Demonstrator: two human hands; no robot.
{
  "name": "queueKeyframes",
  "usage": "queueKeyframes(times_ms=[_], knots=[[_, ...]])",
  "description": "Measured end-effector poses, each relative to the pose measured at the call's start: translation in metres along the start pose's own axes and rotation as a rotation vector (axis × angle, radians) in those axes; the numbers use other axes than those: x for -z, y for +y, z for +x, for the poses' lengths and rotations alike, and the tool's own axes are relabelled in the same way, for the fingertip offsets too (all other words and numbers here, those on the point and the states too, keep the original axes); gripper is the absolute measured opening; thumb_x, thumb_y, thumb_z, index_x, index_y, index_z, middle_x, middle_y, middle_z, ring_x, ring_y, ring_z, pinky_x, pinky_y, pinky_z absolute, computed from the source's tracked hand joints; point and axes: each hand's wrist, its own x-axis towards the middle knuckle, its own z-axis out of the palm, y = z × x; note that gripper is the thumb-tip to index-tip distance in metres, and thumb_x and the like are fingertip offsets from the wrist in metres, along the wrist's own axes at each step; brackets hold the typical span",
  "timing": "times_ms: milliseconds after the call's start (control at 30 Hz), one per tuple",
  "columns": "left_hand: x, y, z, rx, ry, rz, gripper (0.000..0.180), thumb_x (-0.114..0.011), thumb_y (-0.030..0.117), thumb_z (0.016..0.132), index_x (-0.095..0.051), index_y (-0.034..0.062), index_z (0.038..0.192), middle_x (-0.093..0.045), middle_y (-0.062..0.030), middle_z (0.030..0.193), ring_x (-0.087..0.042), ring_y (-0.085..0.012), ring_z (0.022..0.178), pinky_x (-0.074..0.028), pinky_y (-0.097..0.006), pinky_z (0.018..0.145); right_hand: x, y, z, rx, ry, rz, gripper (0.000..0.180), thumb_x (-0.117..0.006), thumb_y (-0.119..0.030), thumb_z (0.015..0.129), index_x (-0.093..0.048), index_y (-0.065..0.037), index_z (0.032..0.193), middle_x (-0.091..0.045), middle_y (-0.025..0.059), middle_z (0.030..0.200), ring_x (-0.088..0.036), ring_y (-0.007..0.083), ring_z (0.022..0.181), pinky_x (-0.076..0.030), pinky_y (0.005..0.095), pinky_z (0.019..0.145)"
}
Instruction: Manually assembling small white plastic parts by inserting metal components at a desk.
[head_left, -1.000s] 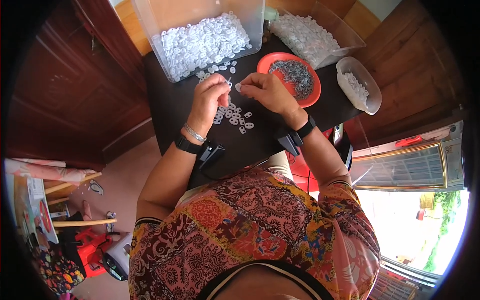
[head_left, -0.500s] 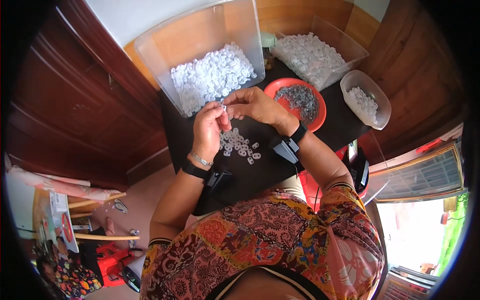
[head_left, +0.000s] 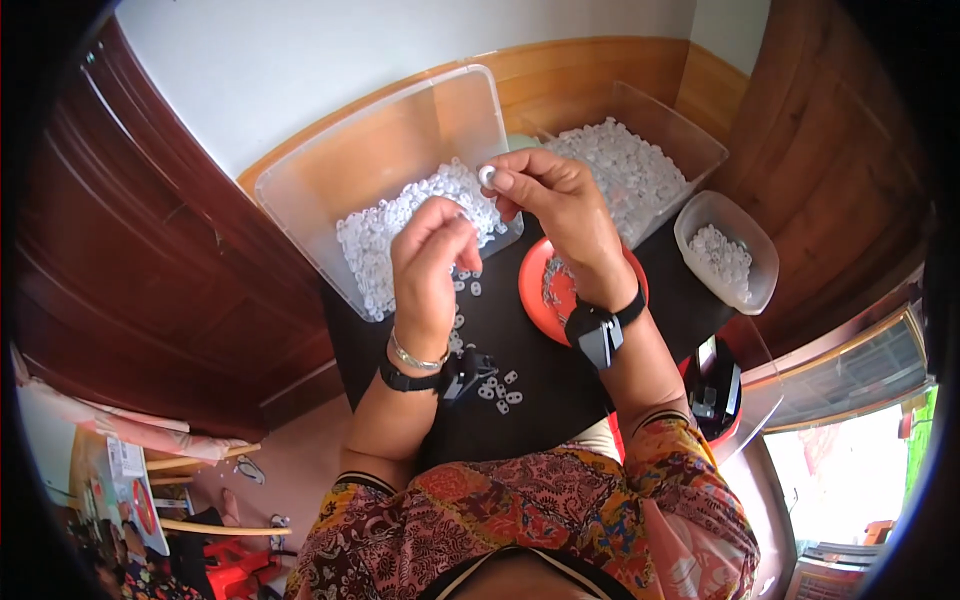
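Note:
Between the thumb and forefinger of my right hand (head_left: pixel 565 210) is a small white oval plastic piece (head_left: pixel 487 176), raised in front of the large clear bin (head_left: pixel 380 120). My left hand (head_left: pixel 428 265) is at the near side of that bin, apart from the right one. Its fingers are curled toward the thumb, and what they hold, if anything, is too small to make out. Many similar white two-hole pieces (head_left: pixel 410 215) fill the bin's bottom. Loose white pieces (head_left: pixel 487 392) lie on the dark table, partly hidden by my left wrist.
A red plate (head_left: pixel 538 290) with small grey metal parts (head_left: pixel 556 280) sits under my right wrist. Behind it stands a second clear bin (head_left: pixel 700 150) of white pieces. At the right is a small translucent tub (head_left: pixel 765 265) with more pieces. A wooden door (head_left: pixel 150 230) is at the left.
My hands, together over the table before, have parted. The right one has moved up and away with the white piece. The view has shifted, so the bins appear lower.

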Motion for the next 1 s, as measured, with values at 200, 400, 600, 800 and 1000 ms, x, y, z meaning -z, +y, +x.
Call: queueKeyframes(times_ms=[200, 400, 600, 800, 1000], knots=[[0.003, 0.007, 0.0, -0.044, -0.01, -0.024, 0.015, -0.051, 0.014, 0.088, -0.052, 0.0027, 0.079, -0.05, -0.0005, 0.065, -0.045, -0.0068, 0.058, -0.036, -0.021, 0.054, -0.002, -0.009, 0.001, -0.078, -0.016, 0.087, 0.012, -0.06, -0.005, 0.087, -0.064, -0.001, 0.097, -0.064, 0.003, 0.08, -0.055, 0.0091, 0.071, -0.045, 0.0212, 0.065], [0.008, 0.009, -0.005, -0.063, 0.042, 0.009, 0.017, -0.052, 0.016, 0.088, -0.051, 0.0027, 0.079, -0.049, -0.0004, 0.062, -0.044, -0.0067, 0.058, -0.036, -0.021, 0.054, -0.01, -0.007, 0.014, -0.061, -0.158, 0.183, 0.01, -0.063, -0.006, 0.085, -0.064, -0.001, 0.094, -0.063, 0.0036, 0.078, -0.057, 0.0094, 0.067, -0.046, 0.0219, 0.064], [0.011, 0.022, 0.005, -0.132, 0.049, 0.077, 0.016, -0.048, 0.015, 0.088, -0.052, 0.0019, 0.079, -0.05, -0.0028, 0.063, -0.047, -0.0102, 0.057, -0.038, -0.022, 0.056, -0.016, -0.011, 0.011, 0.039, -0.104, 0.174, 0.01, -0.065, -0.006, 0.085, -0.064, -0.001, 0.093, -0.064, 0.0035, 0.078, -0.058, 0.0097, 0.068, -0.047, 0.0223, 0.065], [0.004, 0.073, 0.044, -0.43, 0.07, 0.282, 0.016, -0.051, 0.011, 0.088, -0.053, 0.0005, 0.077, -0.048, 0.0008, 0.061, -0.043, -0.0061, 0.057, -0.034, -0.02, 0.053, -0.012, -0.021, 0.008, 0.147, -0.034, 0.163, 0.01, -0.065, -0.008, 0.085, -0.064, -0.001, 0.093, -0.065, 0.0039, 0.079, -0.058, 0.0097, 0.07, -0.047, 0.0226, 0.064], [0.008, 0.052, 0.007, -0.356, 0.091, 0.37, 0.015, -0.051, 0.01, 0.088, -0.051, 0.0007, 0.077, -0.047, 0.0, 0.06, -0.041, -0.0057, 0.056, -0.032, -0.021, 0.052, -0.011, -0.021, 0.005, 0.176, -0.002, 0.142, 0.01, -0.064, -0.007, 0.086, -0.063, -0.001, 0.093, -0.064, 0.0038, 0.079, -0.057, 0.0093, 0.069, -0.047, 0.0227, 0.064]])
